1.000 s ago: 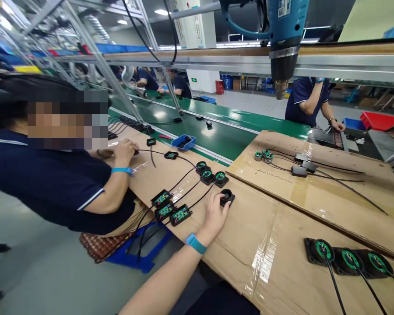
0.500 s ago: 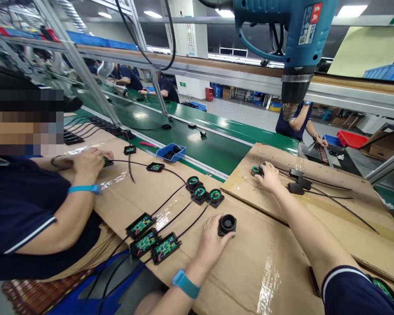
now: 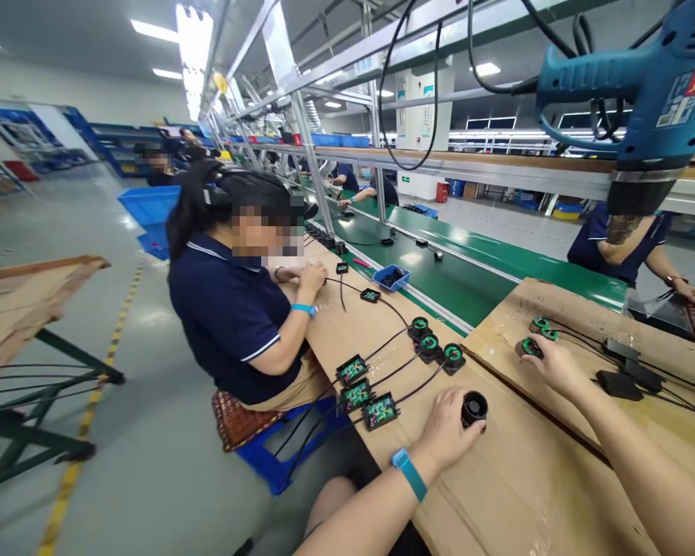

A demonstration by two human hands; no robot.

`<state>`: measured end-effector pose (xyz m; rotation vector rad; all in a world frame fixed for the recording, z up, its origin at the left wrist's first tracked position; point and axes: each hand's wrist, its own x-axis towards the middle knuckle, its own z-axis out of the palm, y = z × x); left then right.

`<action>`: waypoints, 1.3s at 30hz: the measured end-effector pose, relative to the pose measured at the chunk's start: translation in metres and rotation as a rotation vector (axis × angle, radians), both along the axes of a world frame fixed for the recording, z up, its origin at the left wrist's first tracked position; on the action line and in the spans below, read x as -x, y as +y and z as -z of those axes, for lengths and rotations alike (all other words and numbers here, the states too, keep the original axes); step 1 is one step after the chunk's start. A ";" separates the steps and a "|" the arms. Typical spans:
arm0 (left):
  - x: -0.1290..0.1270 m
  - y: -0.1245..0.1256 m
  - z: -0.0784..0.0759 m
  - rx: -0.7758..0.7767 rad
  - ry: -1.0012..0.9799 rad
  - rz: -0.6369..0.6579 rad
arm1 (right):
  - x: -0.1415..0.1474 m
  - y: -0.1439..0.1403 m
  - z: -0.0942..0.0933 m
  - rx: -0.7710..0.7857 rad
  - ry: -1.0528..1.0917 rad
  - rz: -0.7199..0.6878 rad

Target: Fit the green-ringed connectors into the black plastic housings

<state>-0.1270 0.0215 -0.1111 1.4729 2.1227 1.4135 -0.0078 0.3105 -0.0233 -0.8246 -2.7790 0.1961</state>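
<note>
Left hand [image 3: 447, 428] and right hand [image 3: 557, 365], both outstretched.

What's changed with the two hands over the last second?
The right hand, out of view a second ago, reached out to the green-topped round parts on the raised cardboard sheet and now touches one. The left hand stayed on the black round part. The three wired units beside it lie as before.
</note>
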 end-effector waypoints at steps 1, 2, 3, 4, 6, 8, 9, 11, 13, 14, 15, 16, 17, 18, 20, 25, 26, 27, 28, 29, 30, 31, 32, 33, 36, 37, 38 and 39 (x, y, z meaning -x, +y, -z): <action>-0.001 0.000 0.000 -0.002 -0.007 -0.003 | -0.015 -0.017 -0.005 0.041 0.015 -0.022; -0.003 0.001 0.000 -0.003 -0.010 -0.007 | -0.030 -0.036 -0.009 0.083 0.016 -0.036; -0.005 0.002 0.001 -0.003 -0.011 -0.009 | -0.044 -0.057 -0.011 0.122 0.005 -0.041; -0.008 0.004 0.002 -0.005 -0.010 -0.010 | -0.057 -0.079 -0.012 0.158 -0.008 -0.044; -0.015 0.007 0.006 -0.015 -0.020 -0.003 | -0.078 -0.124 -0.008 0.226 -0.033 -0.065; -0.024 0.009 0.010 -0.029 -0.062 0.011 | -0.090 -0.166 0.003 0.303 -0.074 -0.101; -0.029 0.009 0.013 -0.035 -0.086 0.017 | -0.094 -0.183 0.010 0.344 -0.091 -0.108; -0.037 0.006 0.018 -0.048 -0.105 0.018 | -0.100 -0.208 0.025 0.401 -0.071 -0.070; -0.041 0.000 0.023 -0.063 -0.078 0.016 | -0.107 -0.221 0.037 0.391 0.014 0.032; -0.042 -0.003 0.024 -0.067 -0.060 0.017 | -0.111 -0.224 0.041 0.369 0.044 0.080; -0.043 -0.007 0.026 -0.069 -0.045 0.018 | -0.116 -0.226 0.043 0.342 0.051 0.114; -0.043 -0.010 0.026 -0.067 -0.035 0.019 | -0.121 -0.226 0.045 0.315 0.039 0.128; -0.043 -0.013 0.026 -0.065 -0.027 0.020 | -0.126 -0.226 0.046 0.290 0.020 0.129; -0.044 -0.016 0.026 -0.064 -0.022 0.023 | -0.131 -0.225 0.046 0.268 0.006 0.123; -0.044 -0.018 0.024 -0.058 -0.021 0.029 | -0.136 -0.223 0.047 0.235 0.010 0.116; -0.046 -0.019 0.019 -0.045 -0.017 0.033 | -0.131 -0.219 0.051 0.181 0.043 0.183; -0.046 -0.019 0.018 -0.045 -0.015 0.033 | -0.129 -0.218 0.052 0.168 0.049 0.198; -0.046 -0.019 0.018 -0.046 -0.015 0.035 | -0.126 -0.217 0.052 0.154 0.056 0.213; -0.046 -0.019 0.017 -0.047 -0.016 0.036 | -0.123 -0.216 0.051 0.139 0.063 0.228; -0.046 -0.020 0.017 -0.046 -0.018 0.039 | -0.120 -0.215 0.051 0.124 0.069 0.243; -0.046 -0.020 0.016 -0.045 -0.020 0.042 | -0.118 -0.214 0.051 0.108 0.076 0.256; -0.047 -0.020 0.016 -0.043 -0.022 0.042 | -0.116 -0.214 0.051 0.090 0.087 0.264; -0.047 -0.020 0.015 -0.042 -0.023 0.042 | -0.115 -0.215 0.052 0.070 0.103 0.268; -0.047 -0.021 0.015 -0.042 -0.024 0.040 | -0.114 -0.216 0.052 0.048 0.123 0.265; -0.047 -0.021 0.014 -0.050 -0.025 0.032 | -0.115 -0.223 0.057 0.015 0.209 0.225; -0.047 -0.021 0.014 -0.053 -0.024 0.033 | -0.116 -0.226 0.059 0.028 0.248 0.209; -0.047 -0.021 0.014 -0.057 -0.023 0.036 | -0.117 -0.229 0.061 0.051 0.293 0.191; -0.046 -0.021 0.014 -0.060 -0.023 0.041 | -0.118 -0.233 0.064 0.077 0.338 0.174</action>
